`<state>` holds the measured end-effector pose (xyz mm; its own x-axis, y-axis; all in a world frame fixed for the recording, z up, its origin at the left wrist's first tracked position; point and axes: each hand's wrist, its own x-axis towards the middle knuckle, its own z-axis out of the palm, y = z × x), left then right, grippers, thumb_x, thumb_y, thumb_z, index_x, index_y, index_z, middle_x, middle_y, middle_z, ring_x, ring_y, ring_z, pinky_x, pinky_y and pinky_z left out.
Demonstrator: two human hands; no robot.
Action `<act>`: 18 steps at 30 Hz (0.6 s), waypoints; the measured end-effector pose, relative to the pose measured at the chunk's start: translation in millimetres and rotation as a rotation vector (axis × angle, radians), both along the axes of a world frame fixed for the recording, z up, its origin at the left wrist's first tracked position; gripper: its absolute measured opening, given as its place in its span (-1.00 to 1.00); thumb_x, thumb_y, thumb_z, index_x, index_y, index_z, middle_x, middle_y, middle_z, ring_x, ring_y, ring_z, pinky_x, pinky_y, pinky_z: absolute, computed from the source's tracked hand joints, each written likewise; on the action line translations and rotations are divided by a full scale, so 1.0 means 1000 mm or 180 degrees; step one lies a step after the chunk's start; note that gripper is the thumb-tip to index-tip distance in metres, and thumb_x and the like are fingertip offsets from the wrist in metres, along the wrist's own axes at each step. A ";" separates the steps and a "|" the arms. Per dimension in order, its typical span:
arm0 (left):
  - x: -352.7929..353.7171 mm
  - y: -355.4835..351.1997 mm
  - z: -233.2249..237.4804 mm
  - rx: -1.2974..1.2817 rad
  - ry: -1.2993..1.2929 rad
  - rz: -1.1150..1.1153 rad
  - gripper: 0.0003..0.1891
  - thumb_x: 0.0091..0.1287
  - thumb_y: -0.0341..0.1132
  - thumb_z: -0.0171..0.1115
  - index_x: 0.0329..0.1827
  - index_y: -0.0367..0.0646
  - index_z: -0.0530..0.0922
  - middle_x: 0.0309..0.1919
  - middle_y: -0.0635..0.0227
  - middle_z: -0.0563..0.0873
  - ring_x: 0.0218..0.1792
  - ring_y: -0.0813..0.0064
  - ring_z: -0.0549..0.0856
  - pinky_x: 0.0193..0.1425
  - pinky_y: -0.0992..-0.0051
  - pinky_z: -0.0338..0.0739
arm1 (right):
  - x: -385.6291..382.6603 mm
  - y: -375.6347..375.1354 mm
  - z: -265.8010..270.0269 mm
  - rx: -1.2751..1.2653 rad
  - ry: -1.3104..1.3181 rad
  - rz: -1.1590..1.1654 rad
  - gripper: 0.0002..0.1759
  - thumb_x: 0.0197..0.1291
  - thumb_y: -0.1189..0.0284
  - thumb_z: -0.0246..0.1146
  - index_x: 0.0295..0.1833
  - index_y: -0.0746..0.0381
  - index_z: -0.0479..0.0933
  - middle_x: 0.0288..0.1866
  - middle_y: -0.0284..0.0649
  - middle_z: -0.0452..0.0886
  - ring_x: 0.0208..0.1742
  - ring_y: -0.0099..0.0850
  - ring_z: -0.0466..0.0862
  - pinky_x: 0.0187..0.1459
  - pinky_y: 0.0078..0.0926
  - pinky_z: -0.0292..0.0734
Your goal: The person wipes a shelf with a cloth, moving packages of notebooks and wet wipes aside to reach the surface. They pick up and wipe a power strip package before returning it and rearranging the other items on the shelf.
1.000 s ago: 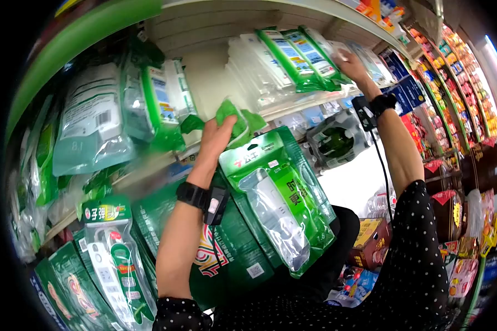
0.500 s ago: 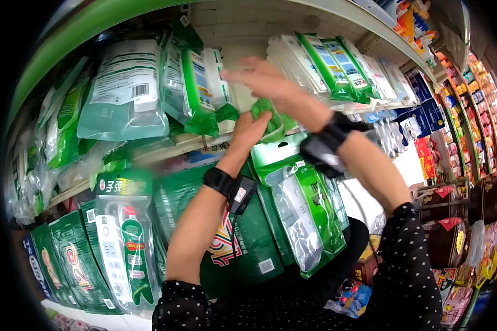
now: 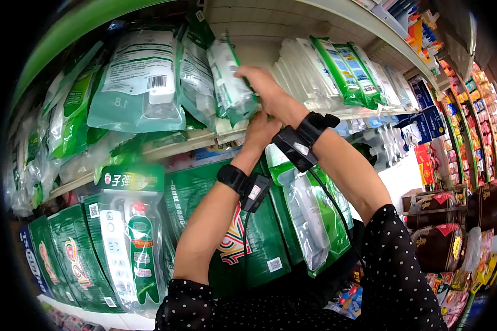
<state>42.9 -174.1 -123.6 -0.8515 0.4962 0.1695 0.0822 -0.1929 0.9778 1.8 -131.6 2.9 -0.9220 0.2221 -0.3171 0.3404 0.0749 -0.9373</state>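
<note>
At upper centre the right hand point(image 3: 266, 91) pinches a packet point(image 3: 228, 77) standing on the shelf point(image 3: 171, 148), probably best kept upright and slid squarely between its neighbours, while the left hand point(image 3: 261, 131), grip hidden, sits just below.

"子弹" is read in white on the green header card point(image 3: 128, 180) of a clear plastic hanging pouch point(image 3: 128, 248). "1.8" is noted on a translucent pale-green shelf pouch point(image 3: 128, 107), below its white barcode label point(image 3: 156, 83). Print on the green-and-white plastic pouch point(image 3: 232, 83) being gripped is too blurred to be read.
</note>
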 end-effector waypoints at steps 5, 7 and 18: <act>0.005 -0.003 0.031 -0.1273 0.0186 0.0259 -0.49 0.27 -0.03 0.08 0.16 -0.22 0.45 -0.01 -0.07 0.62 0.05 -0.07 0.57 0.13 0.20 0.43 | 0.013 0.012 -0.003 0.0067 0.0043 -0.0102 -0.50 0.14 0.16 0.23 -0.04 0.42 0.54 -0.21 -0.21 0.59 -0.25 -0.40 0.55 -0.20 -0.43 0.45; 0.004 -0.005 0.022 -0.0746 0.0049 0.0133 -0.47 0.28 -0.02 0.10 0.18 -0.22 0.43 -0.01 -0.07 0.62 0.03 -0.08 0.58 0.11 0.20 0.43 | 0.026 -0.001 0.016 0.0031 0.0191 0.0030 -0.31 0.02 0.04 0.35 -0.05 0.52 0.52 -0.08 -0.05 0.60 -0.13 -0.31 0.56 -0.11 -0.38 0.45; -0.007 0.013 -0.037 -0.0697 0.1543 0.0235 -0.55 0.26 -0.11 0.13 0.13 -0.18 0.45 0.09 0.05 0.56 0.19 0.11 0.48 0.24 0.24 0.36 | -0.008 -0.040 0.016 0.3368 -0.0207 0.0921 0.43 -0.31 0.01 0.41 0.39 0.67 -0.34 0.07 0.33 0.51 0.08 0.01 0.59 0.08 -0.39 0.51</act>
<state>35.9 -161.1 -160.6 -0.7353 0.5059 0.4511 0.5399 0.0347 0.8410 -6.2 -171.1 18.9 -0.9716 0.1883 -0.1436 0.2266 0.9153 -0.3330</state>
